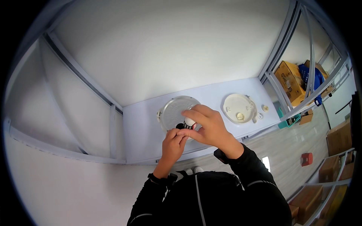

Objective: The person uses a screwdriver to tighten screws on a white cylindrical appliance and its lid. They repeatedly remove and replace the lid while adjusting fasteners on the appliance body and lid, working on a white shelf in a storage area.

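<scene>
Over the near side of a round silvery pan-like part (177,103), both my hands meet at a small black-and-white cylindrical object (189,122) with a touch of red. My right hand (213,130) is closed around its white rounded end, thumb underneath and fingers over the top. From the left, my left hand (172,147) pinches at its black end, fingertips close to my right thumb. A dark round piece (180,126) shows just above the left fingers; whether it joins the object I cannot tell. My fingers hide part of the object.
Right on the white table (141,128) lies a round cream plastic cover (230,103) with a small cream round piece (240,116) inside. Two small round parts (265,108) sit beside it. Metal frame posts flank the table; boxes (290,81) and a red stool (307,159) stand further right.
</scene>
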